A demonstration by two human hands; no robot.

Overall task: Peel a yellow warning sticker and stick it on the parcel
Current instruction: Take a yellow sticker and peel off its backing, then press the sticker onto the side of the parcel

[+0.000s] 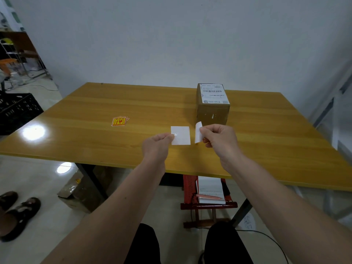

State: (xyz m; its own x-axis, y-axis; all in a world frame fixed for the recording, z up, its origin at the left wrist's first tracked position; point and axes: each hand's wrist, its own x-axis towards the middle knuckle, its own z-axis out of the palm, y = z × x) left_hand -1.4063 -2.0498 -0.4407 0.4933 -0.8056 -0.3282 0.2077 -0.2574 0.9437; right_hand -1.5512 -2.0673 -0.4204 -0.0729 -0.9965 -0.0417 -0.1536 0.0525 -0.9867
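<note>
My left hand (159,142) pinches the left edge of a white square of backing paper (181,135), held flat above the wooden table (95,111). My right hand (217,137) pinches a peeled sticker (198,131) by its edge; its white underside faces me and a bit of yellow shows by my fingers. The two pieces are apart. The brown cardboard parcel (213,105), with a white shipping label on top, stands just behind my right hand. A small stack of yellow-and-red warning stickers (119,121) lies on the table to the left.
A black plastic crate (17,109) stands left of the table. Below the table are a red stool with papers (208,191) and a wrapped package (74,185). Dark shoes (17,210) lie on the floor at the left. A white wall rises behind the table.
</note>
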